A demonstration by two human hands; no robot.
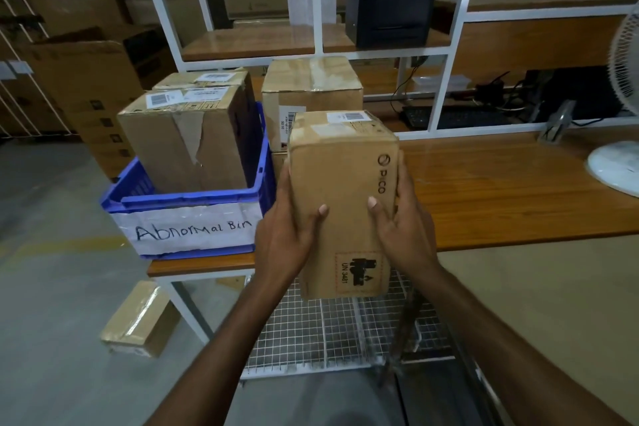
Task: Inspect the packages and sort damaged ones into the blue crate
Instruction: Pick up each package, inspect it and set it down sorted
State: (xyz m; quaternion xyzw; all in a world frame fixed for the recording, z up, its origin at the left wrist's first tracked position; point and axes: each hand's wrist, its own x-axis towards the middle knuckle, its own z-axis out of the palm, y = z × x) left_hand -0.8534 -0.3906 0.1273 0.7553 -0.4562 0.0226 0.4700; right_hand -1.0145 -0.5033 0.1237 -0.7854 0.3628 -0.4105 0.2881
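I hold a tall brown cardboard package [340,176] upright above the table's front edge, printed "PICO" and "UN 3481", with a white label on top. My left hand [287,228] grips its left side and my right hand [403,225] grips its right side, thumbs on the front face. The blue crate [193,199], labelled "Abnormal Bin", stands on the table to the left. Inside it stand a box with torn tape [186,138] and another box [211,78] behind it.
A taped cardboard box [311,86] stands stacked on the wooden table [501,183] behind the held package. A white fan [622,86] stands at the right edge. White shelving with a black printer [390,12] rises behind. A wrapped box [141,318] lies on the floor.
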